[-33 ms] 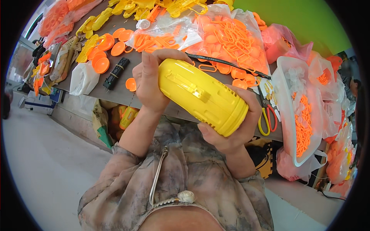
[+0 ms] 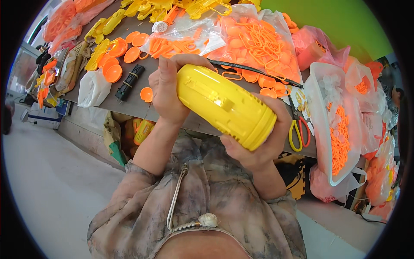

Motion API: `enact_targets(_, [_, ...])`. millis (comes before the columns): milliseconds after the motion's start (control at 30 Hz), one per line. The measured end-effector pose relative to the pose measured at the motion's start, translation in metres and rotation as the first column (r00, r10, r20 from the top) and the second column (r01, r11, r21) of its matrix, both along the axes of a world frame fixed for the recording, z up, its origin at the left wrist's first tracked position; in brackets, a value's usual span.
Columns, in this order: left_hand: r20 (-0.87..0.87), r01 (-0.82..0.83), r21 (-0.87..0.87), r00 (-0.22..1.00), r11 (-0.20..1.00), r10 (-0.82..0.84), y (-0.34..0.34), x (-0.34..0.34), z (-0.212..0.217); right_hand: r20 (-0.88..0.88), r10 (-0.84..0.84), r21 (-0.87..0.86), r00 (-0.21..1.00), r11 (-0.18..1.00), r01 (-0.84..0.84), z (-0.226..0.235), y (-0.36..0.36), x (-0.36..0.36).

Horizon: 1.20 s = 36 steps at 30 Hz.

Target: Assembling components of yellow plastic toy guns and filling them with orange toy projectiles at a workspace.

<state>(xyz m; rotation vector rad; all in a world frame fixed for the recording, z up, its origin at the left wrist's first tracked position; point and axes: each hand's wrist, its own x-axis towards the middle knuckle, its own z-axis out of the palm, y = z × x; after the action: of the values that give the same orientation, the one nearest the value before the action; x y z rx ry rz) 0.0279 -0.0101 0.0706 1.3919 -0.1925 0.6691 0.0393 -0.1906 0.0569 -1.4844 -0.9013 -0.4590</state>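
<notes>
A rounded yellow plastic housing [image 2: 211, 97] is held up in front of my body above the table's near edge, tilted with its right end lower. Moulded ribs and a small raised catch show on its upper face. My left hand [image 2: 168, 97] wraps its upper left end, thumb raised. Around the lower right end closes my right hand [image 2: 263, 155], its thumb along the near side. Both hands' other fingers are partly hidden behind the housing. Beyond it lie orange round cups [image 2: 113, 73] and a black ribbed bundle [image 2: 130, 83] tied with a band.
The grey table [image 2: 129, 23] carries a plastic bag of orange loops [image 2: 263, 39] and several yellow shells [image 2: 161, 6]. To the right are scissors [image 2: 295, 129] with yellow and red handles and a translucent bin [image 2: 319, 108] of orange parts. A white bag [image 2: 93, 88] lies left.
The yellow housing has tilted slightly and its right end has shifted a little up and left, with my right hand. Both hands keep their hold.
</notes>
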Motion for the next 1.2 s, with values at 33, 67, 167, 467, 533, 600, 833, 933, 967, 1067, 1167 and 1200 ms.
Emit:
enact_targets(33, [-0.006,0.006,0.0,1.0,1.0,-0.006,0.002,0.003,-0.005,-0.006,-0.006,0.0,1.0,1.0,0.006,0.002,-0.001,0.001])
enact_targets(67, [0.008,0.045,-0.042,0.999,0.998,-0.044,0.005,0.006,-0.013,0.009,-0.016,-0.055,1.0,0.998,0.017,0.006,-0.001,0.006])
enact_targets(167, [0.023,0.043,0.085,0.999,0.995,-0.045,0.015,0.017,-0.021,0.005,-0.038,-0.164,0.999,0.986,0.039,0.021,-0.007,0.023])
enact_targets(467, [-0.295,0.377,0.574,0.923,0.727,-0.246,0.004,0.024,0.022,-0.287,0.058,-0.468,0.956,0.863,-0.193,0.064,-0.006,0.049])
enact_targets(533, [-0.413,0.434,0.255,0.857,0.864,-0.309,0.022,0.021,0.004,-0.409,0.176,-0.259,0.895,0.918,-0.299,0.056,-0.01,0.054])
enact_targets(600, [-0.342,0.428,0.042,0.855,0.903,-0.389,0.029,0.015,-0.011,-0.412,0.087,-0.231,0.907,0.953,-0.196,0.052,-0.025,0.052])
enact_targets(833, [-0.171,0.383,-0.331,0.875,0.862,-0.454,0.04,-0.002,-0.034,-0.422,0.208,-0.349,0.883,0.861,-0.369,-0.013,-0.045,0.019])
enact_targets(933, [-0.188,0.348,-0.346,0.884,0.871,-0.428,0.033,-0.004,-0.034,-0.458,0.186,-0.227,0.869,0.921,-0.317,-0.006,-0.034,0.025])
enact_targets(967, [-0.207,0.332,-0.325,0.888,0.885,-0.41,0.03,-0.004,-0.035,-0.459,0.182,-0.225,0.869,0.923,-0.312,-0.001,-0.029,0.029])
enact_targets(1067, [-0.254,0.29,-0.261,0.9,0.921,-0.355,0.019,-0.008,-0.032,-0.343,0.176,-0.324,0.923,0.9,-0.293,0.012,-0.008,0.03])
enact_targets(1167, [-0.245,0.191,-0.229,0.938,0.955,-0.246,0.004,-0.016,-0.024,-0.237,0.112,-0.445,0.965,0.871,-0.21,0.012,0.002,0.027])
enact_targets(1200, [-0.273,0.121,-0.085,0.952,0.989,-0.14,0.001,-0.02,-0.02,-0.253,0.143,-0.394,0.957,0.888,-0.237,0.008,0.0,0.027])
